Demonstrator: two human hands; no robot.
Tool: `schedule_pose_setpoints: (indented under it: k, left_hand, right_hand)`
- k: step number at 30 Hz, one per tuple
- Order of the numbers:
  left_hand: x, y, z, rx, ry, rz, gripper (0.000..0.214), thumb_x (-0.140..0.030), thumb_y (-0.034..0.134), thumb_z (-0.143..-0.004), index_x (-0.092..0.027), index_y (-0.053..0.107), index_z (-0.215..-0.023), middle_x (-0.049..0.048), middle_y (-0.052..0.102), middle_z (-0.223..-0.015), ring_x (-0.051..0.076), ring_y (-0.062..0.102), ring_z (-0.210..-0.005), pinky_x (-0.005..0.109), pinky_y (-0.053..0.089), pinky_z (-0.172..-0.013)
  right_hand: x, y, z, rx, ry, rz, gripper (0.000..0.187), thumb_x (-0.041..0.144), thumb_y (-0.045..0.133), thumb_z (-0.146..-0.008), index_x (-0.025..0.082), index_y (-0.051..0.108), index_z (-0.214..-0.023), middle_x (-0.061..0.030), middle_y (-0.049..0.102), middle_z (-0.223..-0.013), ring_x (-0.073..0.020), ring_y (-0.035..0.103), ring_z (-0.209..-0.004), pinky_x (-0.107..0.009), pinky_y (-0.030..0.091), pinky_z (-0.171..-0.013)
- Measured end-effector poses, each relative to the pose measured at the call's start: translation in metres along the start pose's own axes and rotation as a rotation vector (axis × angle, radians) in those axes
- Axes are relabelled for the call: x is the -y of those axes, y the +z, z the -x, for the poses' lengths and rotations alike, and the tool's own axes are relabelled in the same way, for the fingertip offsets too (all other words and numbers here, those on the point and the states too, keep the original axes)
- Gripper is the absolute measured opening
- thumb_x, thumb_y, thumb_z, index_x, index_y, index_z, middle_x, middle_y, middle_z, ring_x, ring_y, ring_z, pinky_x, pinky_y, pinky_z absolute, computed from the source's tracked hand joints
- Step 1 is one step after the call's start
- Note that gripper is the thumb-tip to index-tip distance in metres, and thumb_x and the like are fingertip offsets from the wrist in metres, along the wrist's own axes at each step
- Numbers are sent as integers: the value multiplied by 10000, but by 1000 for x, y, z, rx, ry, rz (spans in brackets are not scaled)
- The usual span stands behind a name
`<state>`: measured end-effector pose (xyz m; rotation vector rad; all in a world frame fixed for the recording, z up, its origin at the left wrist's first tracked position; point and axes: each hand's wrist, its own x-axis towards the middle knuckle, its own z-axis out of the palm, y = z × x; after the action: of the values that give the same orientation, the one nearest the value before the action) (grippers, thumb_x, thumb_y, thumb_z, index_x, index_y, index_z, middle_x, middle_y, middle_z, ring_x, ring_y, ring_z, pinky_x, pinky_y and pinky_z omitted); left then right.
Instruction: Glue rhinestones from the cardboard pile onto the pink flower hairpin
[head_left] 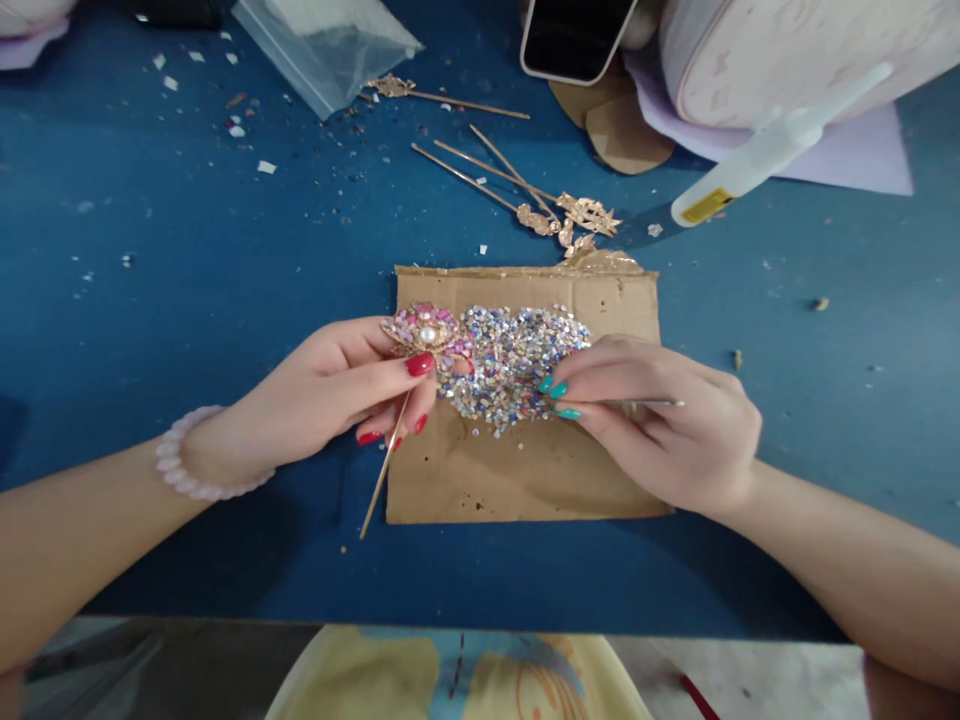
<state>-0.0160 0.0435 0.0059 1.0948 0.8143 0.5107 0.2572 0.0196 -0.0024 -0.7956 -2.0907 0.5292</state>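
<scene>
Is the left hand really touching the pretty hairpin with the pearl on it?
Touching. The head view shows it: the left hand holds the hairpin, its red-nailed thumb against the pink ornament's lower edge.

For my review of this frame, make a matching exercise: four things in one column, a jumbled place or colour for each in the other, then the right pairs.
Column one
1. Pink pin
2. Chips
3. Thin tool
4. Bottle

Column two
A. Spread on the cardboard
B. Whitish, with a yellow label
C. Held in the left hand
D. Held in the right hand

Pairs: 1-C, 2-A, 3-D, 4-B
</scene>
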Motion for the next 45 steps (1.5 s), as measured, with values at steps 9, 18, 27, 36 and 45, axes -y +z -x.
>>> schedule_pose_setpoints:
  k: [9, 18, 27, 36, 45]
  left_hand:
    - [-8, 0, -10, -119, 73, 301, 218, -71, 491, -902, -139, 640, -759, -56, 559, -536, 17, 386, -374, 136, 436, -433]
    - [-4, -3, -9, -93, 77, 311, 284, -67, 417, -962, -115, 661, -826, -47, 533, -569, 20, 316, -392, 135, 454, -461]
    - [-1, -2, -10, -72, 122, 355, 300, -81, 435, -962, -150, 586, -713, -50, 523, -558, 32, 300, -396, 136, 458, -471]
    - [1, -4, -14, -83, 152, 374, 350, -81, 378, -960, -162, 619, -720, -42, 543, -564, 33, 298, -379, 150, 474, -458]
    - [1, -4, -13, -88, 142, 356, 378, -80, 395, -954, -156, 612, -654, -36, 512, -526, 36, 339, -381, 139, 466, -448]
  right_hand:
    - [-2, -4, -1, 31, -41, -37, 116, 100, 712, -878, 203, 711, -930, -37, 741, -848, -156, 717, -744, -307, 626, -699]
    - [1, -5, -2, 139, -49, -66, 173, 80, 617, -930, 190, 684, -1046, -69, 781, -928, -157, 746, -834, -322, 637, -788]
    - [22, 12, -3, 317, -208, 193, 239, 203, 544, -1019, 93, 651, -1203, -95, 788, -1080, -215, 698, -1105, -388, 529, -875]
    - [28, 20, 0, 371, -227, 285, 216, 188, 539, -1037, 120, 653, -1207, -41, 785, -1132, -181, 650, -1165, -372, 437, -912]
    - [25, 19, 3, 366, -272, 358, 232, 226, 544, -1038, 98, 670, -1183, -55, 785, -1120, -209, 665, -1126, -389, 462, -908]
